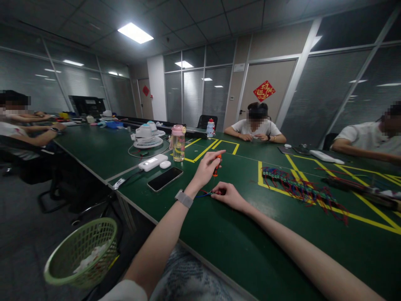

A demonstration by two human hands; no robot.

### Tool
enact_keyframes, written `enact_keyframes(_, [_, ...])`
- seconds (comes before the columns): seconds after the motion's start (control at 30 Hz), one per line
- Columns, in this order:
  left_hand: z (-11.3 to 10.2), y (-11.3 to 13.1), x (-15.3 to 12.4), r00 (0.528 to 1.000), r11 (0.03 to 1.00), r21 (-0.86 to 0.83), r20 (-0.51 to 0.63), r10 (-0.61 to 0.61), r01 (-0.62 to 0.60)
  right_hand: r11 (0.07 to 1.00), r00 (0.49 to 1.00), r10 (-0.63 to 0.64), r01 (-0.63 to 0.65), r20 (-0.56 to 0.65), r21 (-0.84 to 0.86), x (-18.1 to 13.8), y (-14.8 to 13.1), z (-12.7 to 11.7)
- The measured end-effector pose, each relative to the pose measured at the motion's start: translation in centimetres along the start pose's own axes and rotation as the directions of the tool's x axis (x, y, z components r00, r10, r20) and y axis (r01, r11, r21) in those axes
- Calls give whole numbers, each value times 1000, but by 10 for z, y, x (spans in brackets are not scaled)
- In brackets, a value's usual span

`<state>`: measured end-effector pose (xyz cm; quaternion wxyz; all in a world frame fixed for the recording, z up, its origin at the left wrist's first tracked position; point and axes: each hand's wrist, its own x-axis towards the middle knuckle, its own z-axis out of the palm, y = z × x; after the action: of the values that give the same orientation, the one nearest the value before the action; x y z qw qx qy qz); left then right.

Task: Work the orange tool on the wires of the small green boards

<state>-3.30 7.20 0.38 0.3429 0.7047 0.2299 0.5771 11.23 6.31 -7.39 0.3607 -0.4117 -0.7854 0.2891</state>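
Observation:
My left hand (208, 167), a grey band on its wrist, is raised above the table with its fingers closed round an orange-and-black screwdriver (216, 170). One finger stretches out to the right; the tool's tip cannot be made out. Lower and just to the right, my right hand (230, 196) rests at the table, its thumb and fingers pinching a small green terminal block (211, 192) with thin wires. A blue wire (203, 195) trails left from it, beneath my left wrist. Most of the block is hidden by the fingertips.
Right of my hands lies a long row of wired green terminal blocks (297, 186) near yellow tape. To the left are a phone (165, 179), a power strip (153, 162), a bottle (178, 144) and white fans (147, 136). A green basket (83, 251) stands below. Other people sit around the table.

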Motion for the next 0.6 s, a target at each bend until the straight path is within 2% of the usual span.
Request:
enact_keyframes(0.1, [0,-2,0,999,994,-100,30,-40,43,1000,1000,0,0,2,3,0,0,0])
enact_keyframes(0.2, [-1,-3,0,997,999,38,-73,7,-4,1000,1000,1,-1,-1,0,0,2,0])
enact_keyframes(0.27, [-1,-2,0,994,992,125,-102,47,-34,1000,1000,2,-2,-7,-5,1,4,1])
enact_keyframes(0.33, [-1,-2,1,997,995,91,-66,38,-32,1000,1000,3,-3,-11,-8,1,5,1])
enact_keyframes(0.43, [0,-3,1,1000,998,-52,-4,-24,24,1000,1000,-16,16,-6,-15,1,4,2])
enact_keyframes(0.6, [0,-8,1,996,999,20,-87,37,-35,995,995,-91,89,-46,-49,-2,-5,2])
